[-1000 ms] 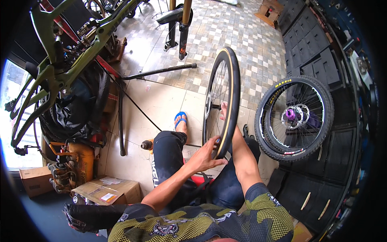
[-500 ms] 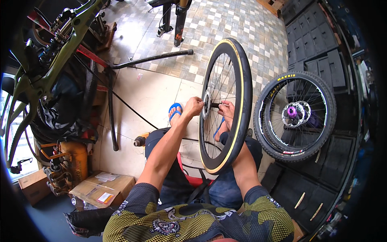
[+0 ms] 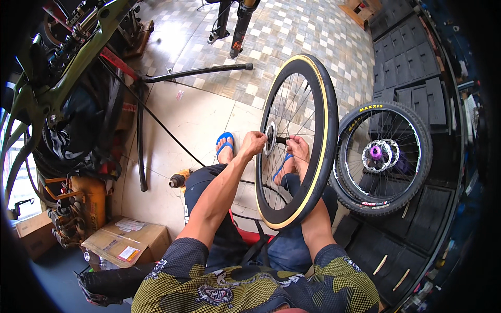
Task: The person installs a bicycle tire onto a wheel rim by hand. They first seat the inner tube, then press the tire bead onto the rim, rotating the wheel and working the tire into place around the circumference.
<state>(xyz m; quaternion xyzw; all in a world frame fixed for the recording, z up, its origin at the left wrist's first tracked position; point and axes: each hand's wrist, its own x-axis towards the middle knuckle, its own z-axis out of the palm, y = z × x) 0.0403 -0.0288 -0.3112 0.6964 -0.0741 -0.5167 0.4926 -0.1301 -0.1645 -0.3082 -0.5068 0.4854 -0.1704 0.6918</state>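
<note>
The tiled floor is patterned on the far side; dark drawers line the right. Knobby wheels stand beside them, a cardboard box near left. A tan-edged wheel tilts in the centre; the left hand pinches its hub narrowly at the left end, the right hand, fingers curled, at the other.

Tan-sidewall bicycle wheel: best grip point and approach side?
Likely the hub, pinched at both ends, one hand per side: the wheel stands roughly upright, exposing each face. Left hand and right hand are there now.
</note>
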